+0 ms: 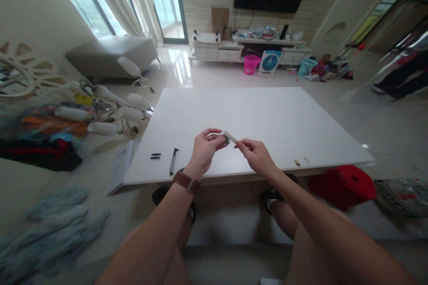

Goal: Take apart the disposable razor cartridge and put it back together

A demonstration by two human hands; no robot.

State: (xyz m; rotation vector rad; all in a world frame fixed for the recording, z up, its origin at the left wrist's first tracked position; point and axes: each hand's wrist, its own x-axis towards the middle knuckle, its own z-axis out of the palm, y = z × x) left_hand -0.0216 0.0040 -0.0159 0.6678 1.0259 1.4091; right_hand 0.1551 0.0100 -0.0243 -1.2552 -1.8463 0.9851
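Above the near half of the white table (244,116), my two hands meet at a slim pale-grey stick-like piece (230,136). My right hand (256,155) pinches its lower right end between thumb and fingers. At its upper left end, the fingers of my left hand (204,147) close on a small part with a green bit (228,141), too small to name. A dark-grey tool with a slim handle and a short angled head (173,161) lies left of my left hand. Beside it are small black strips (155,156).
Small gold-brown (297,162) and clear (306,160) pieces lie near the table's right front edge. A red stool (344,186) stands by that corner. Lamp arms with white shades (105,128) crowd the left side. At far right, a person's dark-trousered legs (403,75) show.
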